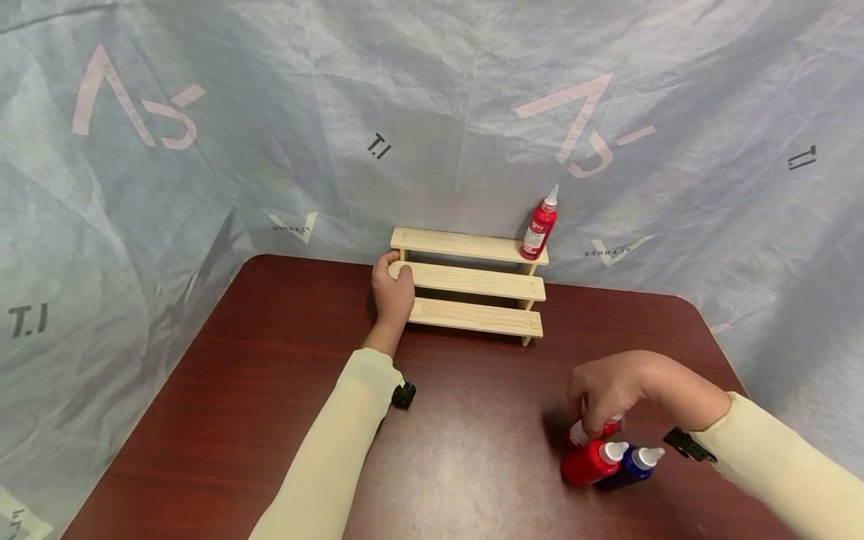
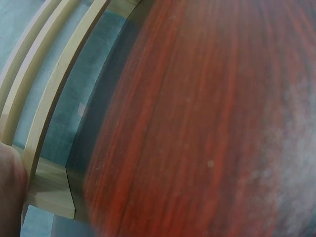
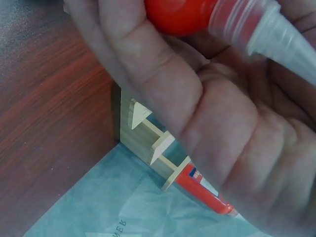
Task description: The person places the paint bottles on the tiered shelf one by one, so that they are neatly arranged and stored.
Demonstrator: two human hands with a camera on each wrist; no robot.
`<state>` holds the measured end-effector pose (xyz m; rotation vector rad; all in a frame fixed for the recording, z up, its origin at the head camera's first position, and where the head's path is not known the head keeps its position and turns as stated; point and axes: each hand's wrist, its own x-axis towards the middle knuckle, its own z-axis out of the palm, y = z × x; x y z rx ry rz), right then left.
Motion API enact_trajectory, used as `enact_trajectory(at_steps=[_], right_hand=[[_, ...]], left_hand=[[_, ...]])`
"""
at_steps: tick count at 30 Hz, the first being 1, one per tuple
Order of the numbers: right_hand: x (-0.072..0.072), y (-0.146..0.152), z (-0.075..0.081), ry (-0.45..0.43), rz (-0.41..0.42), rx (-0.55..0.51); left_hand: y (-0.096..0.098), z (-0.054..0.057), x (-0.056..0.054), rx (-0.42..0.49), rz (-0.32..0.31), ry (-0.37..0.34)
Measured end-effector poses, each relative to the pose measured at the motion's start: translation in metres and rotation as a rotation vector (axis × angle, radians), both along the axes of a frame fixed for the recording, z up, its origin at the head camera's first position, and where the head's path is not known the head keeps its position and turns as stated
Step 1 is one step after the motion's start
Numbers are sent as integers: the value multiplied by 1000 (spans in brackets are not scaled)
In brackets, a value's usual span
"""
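Note:
My left hand [image 1: 394, 291] grips the left end of a three-tier wooden display shelf [image 1: 472, 279], its thumb over the middle step. In the left wrist view, part of that hand [image 2: 11, 190] shows beside the pale slats. At the right, my right hand [image 1: 614, 386] reaches down and holds a red squeeze bottle [image 3: 180, 15] with a clear pointed nozzle, much of it hidden by the fingers. Close in front of that hand are another red bottle [image 1: 586, 463] and a dark blue bottle [image 1: 624, 472], both with white nozzle caps.
A red bottle [image 1: 538, 231] stands on the right end of the shelf's top step. The dark red wooden table [image 1: 472, 435] backs onto hanging grey-blue sheeting [image 1: 445, 112], which also rises along both sides.

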<state>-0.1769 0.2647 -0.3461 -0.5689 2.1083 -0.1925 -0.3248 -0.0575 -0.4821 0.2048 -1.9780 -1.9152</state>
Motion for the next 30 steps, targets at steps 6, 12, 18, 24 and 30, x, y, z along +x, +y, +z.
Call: enact_trajectory(at_steps=[6,12,18,24,30], right_hand=[[-1,3,1,17,2,-19],[-2,4,5,89,-25,-35],[-6,4,4,151,-81,-150],[-11,4,0,230,-91,-273],[-15,6,-2,289,-157,-352]], left_hand=[[0,0,0,-2,-2,-7],[1,1,0,-1,-1,-12],[0,1,1,2,4,-14],[0,1,1,-6,1,-9],[0,1,1,-3,-2,-10]])
